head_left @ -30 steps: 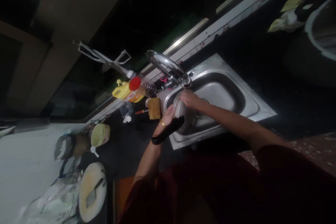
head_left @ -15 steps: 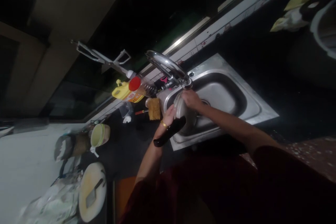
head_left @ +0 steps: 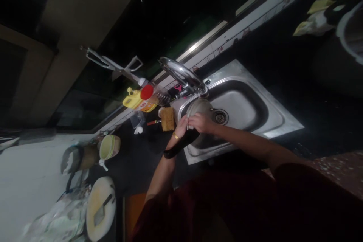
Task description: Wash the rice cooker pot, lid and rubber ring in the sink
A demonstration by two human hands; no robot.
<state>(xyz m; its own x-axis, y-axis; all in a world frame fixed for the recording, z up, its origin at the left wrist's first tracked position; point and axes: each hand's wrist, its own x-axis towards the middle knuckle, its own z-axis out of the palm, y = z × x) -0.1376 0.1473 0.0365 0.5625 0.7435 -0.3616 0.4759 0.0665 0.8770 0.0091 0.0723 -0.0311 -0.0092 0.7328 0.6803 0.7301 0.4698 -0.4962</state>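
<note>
A light grey pan with a long black handle is tilted over the left part of the steel sink. My left hand grips its rim, and the handle runs past the wrist with the gold bangle. At the rim close beside it, my right hand has its fingers curled on the edge. Whether a small scrubber is under those fingers is hidden. Just above the pan is the mouth of the chrome faucet; I cannot make out running water.
Left of the sink are a brown sponge block, a yellow jug and a red-lidded jar. Farther left stand a pale green tub and a round board bearing a cleaver. A cloth lies far right.
My right hand has come down from beneath the faucet to the pan's near rim, beside my left hand. The pan's tilt has shifted, and the drain is now uncovered.
</note>
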